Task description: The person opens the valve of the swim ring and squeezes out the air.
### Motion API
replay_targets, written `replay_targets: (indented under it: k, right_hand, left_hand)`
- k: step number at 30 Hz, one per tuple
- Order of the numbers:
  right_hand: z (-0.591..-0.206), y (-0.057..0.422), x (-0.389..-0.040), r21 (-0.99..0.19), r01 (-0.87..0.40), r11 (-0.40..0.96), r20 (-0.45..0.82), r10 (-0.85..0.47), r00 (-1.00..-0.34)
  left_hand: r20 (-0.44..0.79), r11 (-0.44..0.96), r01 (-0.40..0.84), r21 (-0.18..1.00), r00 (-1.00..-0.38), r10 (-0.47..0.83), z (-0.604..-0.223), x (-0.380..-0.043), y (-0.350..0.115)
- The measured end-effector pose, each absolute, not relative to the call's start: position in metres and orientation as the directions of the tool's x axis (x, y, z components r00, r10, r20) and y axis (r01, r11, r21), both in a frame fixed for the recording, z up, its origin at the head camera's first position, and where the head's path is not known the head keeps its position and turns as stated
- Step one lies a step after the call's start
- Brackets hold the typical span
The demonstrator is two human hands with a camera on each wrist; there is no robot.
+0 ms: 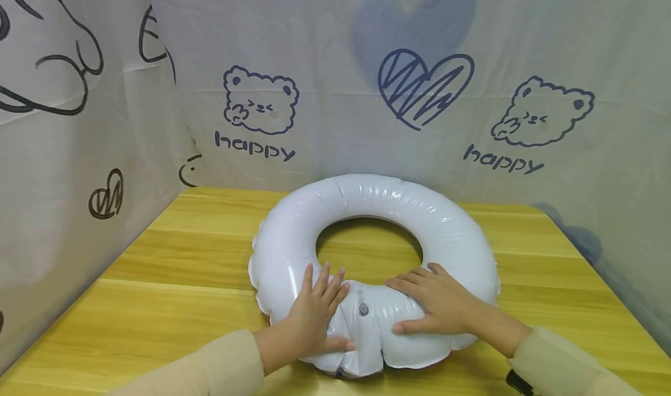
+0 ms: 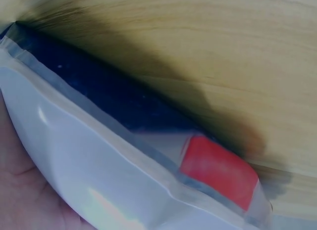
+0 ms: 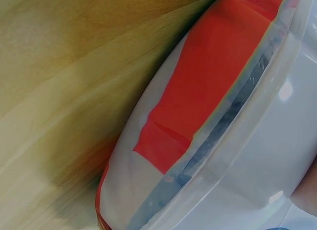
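A white inflated swim ring [image 1: 293,239] lies flat, its near side creased around a small clear valve [image 1: 363,309]. My left hand [image 1: 313,317] rests on the near left part of the ring, fingers spread and thumb reaching toward the valve. On the other side of the valve, my right hand [image 1: 442,303] lies over the near right part with its fingers extended. In the left wrist view, the palm [image 2: 29,190] is against the white upper face; the ring's lower side shows a dark blue area and a red patch [image 2: 220,170]. A red band [image 3: 208,76] runs along the underside in the right wrist view.
The ring sits on a yellow wood-grain table [image 1: 173,314]. White cloth [image 1: 335,134] printed with hearts, bears and the word "happy" hangs behind the table and along its sides. A dark object [image 1: 519,382] shows at the right sleeve.
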State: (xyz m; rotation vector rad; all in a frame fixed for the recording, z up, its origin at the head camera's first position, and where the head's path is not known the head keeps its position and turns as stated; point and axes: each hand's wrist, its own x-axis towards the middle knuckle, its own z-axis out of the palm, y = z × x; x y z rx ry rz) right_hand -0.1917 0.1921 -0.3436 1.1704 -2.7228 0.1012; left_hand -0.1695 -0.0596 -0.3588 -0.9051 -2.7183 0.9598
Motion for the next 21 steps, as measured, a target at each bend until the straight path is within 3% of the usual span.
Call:
replay_targets:
  k: [12, 21]
  right_hand:
    - [-0.3432, 0.1926, -0.1916, 0.005, -0.721, 0.693, 0.186, -0.709, -0.680]
    - [-0.3432, 0.1919, -0.1915, -0.008, -0.719, 0.695, 0.179, -0.706, -0.685]
  left_hand:
    - [-0.074, 0.617, 0.500, -0.608, -0.809, 0.583, -0.3625, -0.1721, -0.0612]
    - [-0.077, 0.656, 0.532, -0.535, -0.805, 0.589, -0.3618, -0.1702, -0.0627]
